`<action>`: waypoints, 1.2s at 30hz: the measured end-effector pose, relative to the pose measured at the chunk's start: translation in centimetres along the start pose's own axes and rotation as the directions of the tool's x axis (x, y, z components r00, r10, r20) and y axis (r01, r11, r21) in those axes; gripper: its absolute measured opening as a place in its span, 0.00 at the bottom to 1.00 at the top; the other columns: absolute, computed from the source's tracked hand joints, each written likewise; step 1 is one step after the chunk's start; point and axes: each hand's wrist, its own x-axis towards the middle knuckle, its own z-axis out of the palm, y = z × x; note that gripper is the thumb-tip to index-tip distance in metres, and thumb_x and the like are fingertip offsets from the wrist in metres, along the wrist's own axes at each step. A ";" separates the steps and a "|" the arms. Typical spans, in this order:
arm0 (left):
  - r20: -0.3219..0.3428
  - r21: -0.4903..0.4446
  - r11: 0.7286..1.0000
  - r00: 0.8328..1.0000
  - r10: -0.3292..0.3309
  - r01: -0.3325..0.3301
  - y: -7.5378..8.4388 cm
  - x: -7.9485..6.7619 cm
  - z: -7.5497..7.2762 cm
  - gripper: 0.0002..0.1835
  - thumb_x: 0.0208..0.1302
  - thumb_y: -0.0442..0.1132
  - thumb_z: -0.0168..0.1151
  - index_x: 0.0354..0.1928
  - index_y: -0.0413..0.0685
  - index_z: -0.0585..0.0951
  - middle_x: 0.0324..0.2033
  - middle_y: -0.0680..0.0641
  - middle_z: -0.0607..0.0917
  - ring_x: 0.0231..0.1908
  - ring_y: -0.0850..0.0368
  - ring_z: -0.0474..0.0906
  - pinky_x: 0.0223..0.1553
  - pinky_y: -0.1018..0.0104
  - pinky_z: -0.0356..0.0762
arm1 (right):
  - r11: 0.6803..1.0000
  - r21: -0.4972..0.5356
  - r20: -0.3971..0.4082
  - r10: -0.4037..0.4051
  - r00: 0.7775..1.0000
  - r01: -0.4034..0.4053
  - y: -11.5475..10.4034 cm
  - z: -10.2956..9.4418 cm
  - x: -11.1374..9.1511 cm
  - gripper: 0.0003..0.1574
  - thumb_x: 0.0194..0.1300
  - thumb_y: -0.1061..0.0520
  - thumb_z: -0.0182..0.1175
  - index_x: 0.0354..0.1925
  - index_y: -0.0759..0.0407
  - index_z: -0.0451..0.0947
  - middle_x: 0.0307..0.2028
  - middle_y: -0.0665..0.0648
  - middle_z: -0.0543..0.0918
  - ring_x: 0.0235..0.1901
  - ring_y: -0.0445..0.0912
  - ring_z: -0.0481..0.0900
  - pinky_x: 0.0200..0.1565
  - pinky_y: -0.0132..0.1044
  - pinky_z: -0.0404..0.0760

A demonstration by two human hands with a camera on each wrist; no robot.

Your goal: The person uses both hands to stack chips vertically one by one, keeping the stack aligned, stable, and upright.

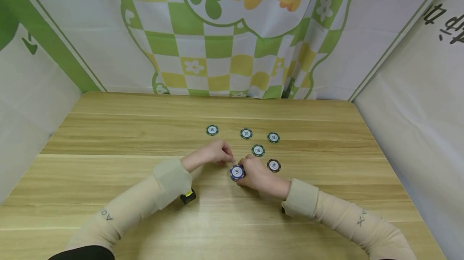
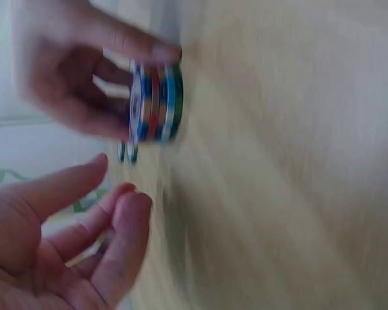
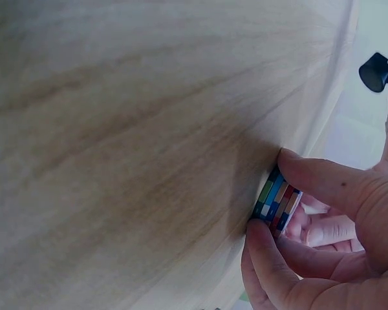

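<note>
My right hand (image 1: 259, 174) grips a short stack of poker chips (image 1: 237, 173) between thumb and fingers. The top chip is blue and marked 10. Blue, red, light blue and green edges show in the stack (image 2: 156, 104) in the left wrist view; whether it touches the table I cannot tell. Just left of the stack is my left hand (image 1: 217, 153), its thumb and fingers apart with nothing between them. Green-edged chips marked 20 lie flat beyond the hands, one chip (image 1: 258, 150) nearest the right hand. A black-edged chip (image 1: 274, 165) lies right of that hand.
Farther back on the wooden table (image 1: 119, 131) lie more green-edged chips, among them a left one (image 1: 212, 130) and a right one (image 1: 273, 137). A patterned curtain (image 1: 188, 46) hangs behind the table. A black wrist camera (image 1: 188, 196) sits under the left cuff.
</note>
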 end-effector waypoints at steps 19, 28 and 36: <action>-0.080 0.538 0.802 0.931 0.355 -0.259 -1.2 1.4 -3.5 0.10 0.60 0.34 0.56 0.43 0.39 0.79 0.39 0.43 0.82 0.40 0.51 0.78 0.43 0.60 0.76 | 1.000 -0.017 -0.017 0.007 1.000 -0.007 -0.2 0.1 -0.1 0.28 0.43 0.57 0.72 0.42 0.70 0.76 0.35 0.60 0.76 0.34 0.47 0.74 0.36 0.36 0.77; -0.098 0.626 0.751 0.934 0.343 -0.210 -1.3 2.0 -4.7 0.16 0.60 0.32 0.56 0.51 0.36 0.75 0.49 0.39 0.79 0.49 0.46 0.74 0.52 0.56 0.71 | 1.000 -0.015 -0.002 0.006 1.000 -0.006 -0.2 0.1 -0.2 0.28 0.45 0.57 0.72 0.43 0.70 0.76 0.36 0.61 0.76 0.34 0.47 0.75 0.37 0.35 0.78; -0.086 0.656 0.735 0.951 0.298 -0.171 -1.9 2.3 -5.1 0.18 0.63 0.33 0.53 0.55 0.35 0.72 0.52 0.38 0.76 0.52 0.44 0.72 0.55 0.55 0.67 | 1.000 -0.018 -0.008 0.006 1.000 -0.006 -0.2 0.0 -0.2 0.29 0.44 0.57 0.72 0.43 0.70 0.76 0.36 0.61 0.76 0.35 0.48 0.75 0.37 0.36 0.78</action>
